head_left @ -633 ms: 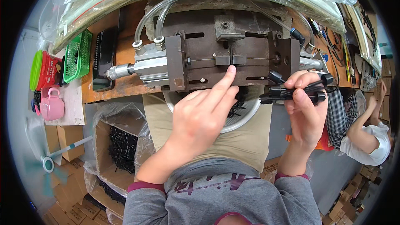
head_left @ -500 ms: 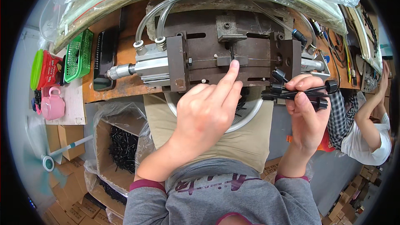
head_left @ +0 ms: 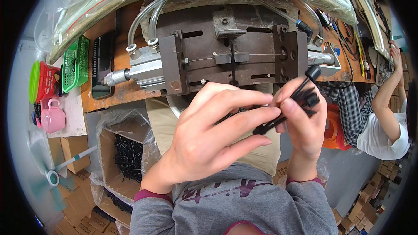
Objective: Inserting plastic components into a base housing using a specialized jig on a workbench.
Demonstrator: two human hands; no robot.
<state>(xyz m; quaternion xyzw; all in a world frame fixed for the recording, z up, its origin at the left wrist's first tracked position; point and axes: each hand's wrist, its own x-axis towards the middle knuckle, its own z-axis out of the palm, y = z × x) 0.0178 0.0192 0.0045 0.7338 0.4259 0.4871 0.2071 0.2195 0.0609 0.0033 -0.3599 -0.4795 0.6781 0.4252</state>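
My right hand [head_left: 307,124] is closed around a bunch of thin black plastic pieces with round heads [head_left: 310,99], tilted in front of the bench. Reaching across to them is my left hand [head_left: 213,132], its fingers stretched out and spread, the fingertips at the bunch. The left thumb is hidden. Beyond the hands, a slim black piece [head_left: 233,63] lies front to back in the metal fixture [head_left: 200,78], between two small grey blocks [head_left: 223,58]. A thin rod meets each block from the side.
Air cylinders [head_left: 146,72] with clear hoses flank the fixture. A green basket [head_left: 76,65], a red tub [head_left: 50,78] and a pink cup [head_left: 53,116] stand at left. Below is a lined carton [head_left: 106,148] of black pieces. Another person [head_left: 383,122] sits at right.
My left hand has left the piece in the fixture and moved back and right to the bunch. My right hand has moved slightly left with the bunch, now tilted. The view has shifted slightly.
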